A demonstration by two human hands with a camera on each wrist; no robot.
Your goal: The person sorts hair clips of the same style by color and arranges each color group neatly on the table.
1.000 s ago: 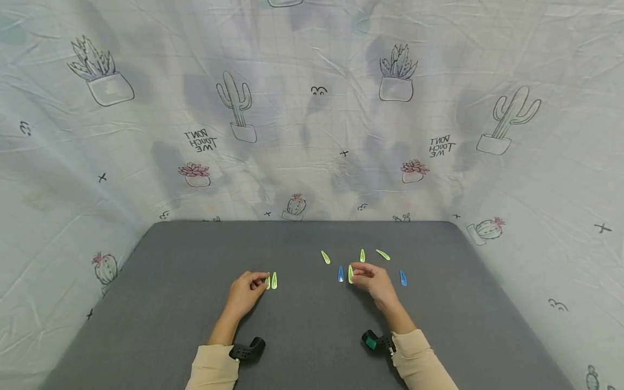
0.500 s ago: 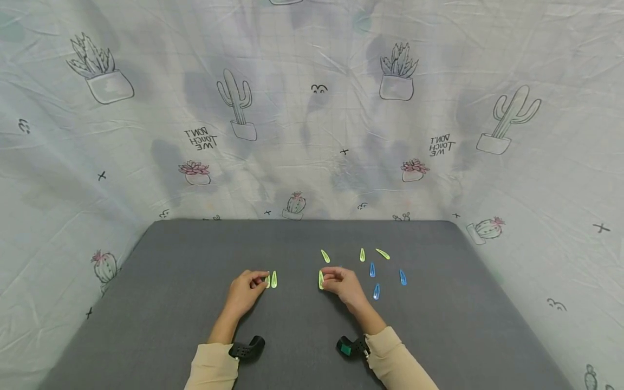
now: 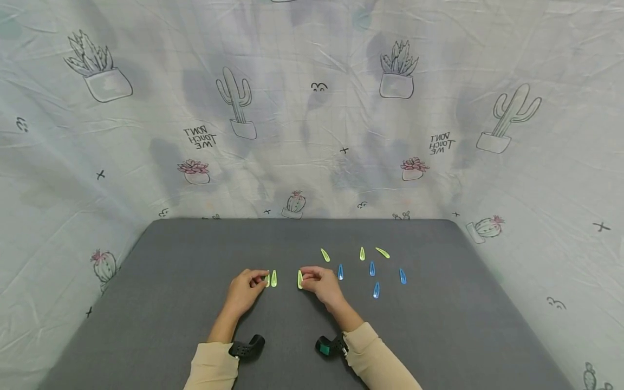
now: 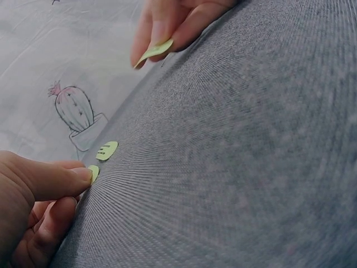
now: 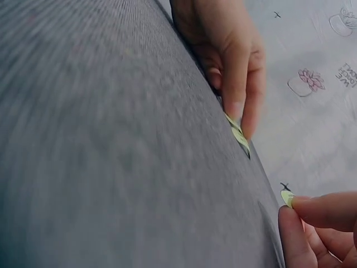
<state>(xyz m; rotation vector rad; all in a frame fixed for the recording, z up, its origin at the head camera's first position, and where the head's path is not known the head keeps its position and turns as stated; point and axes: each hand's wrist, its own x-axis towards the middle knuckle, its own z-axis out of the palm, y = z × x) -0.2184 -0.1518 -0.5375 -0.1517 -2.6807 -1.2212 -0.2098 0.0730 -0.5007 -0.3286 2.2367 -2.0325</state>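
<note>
My left hand [image 3: 246, 288] rests on the grey table and pinches a yellow-green snap hair clip [image 4: 94, 174] between thumb and finger. Just right of it lies a second yellow-green hair clip [image 3: 274, 278], standing parallel to the first. My right hand [image 3: 323, 286] pinches another yellow-green hair clip [image 3: 299, 279] by its side, a short gap to the right of that pair. In the left wrist view this clip appears lifted over the cloth, with the right fingertips [image 4: 160, 32] on it.
Right of my hands lie several blue hair clips [image 3: 372, 268] and, farther back, yellow-green hair clips [image 3: 362, 253]. The grey table [image 3: 195, 244] ends at a patterned white curtain [image 3: 312, 135]. Each wrist wears a black camera mount [image 3: 248, 346].
My right hand has moved left with its yellow-green hair clip, away from the blue clips and toward the left hand. The left hand has stayed in place.
</note>
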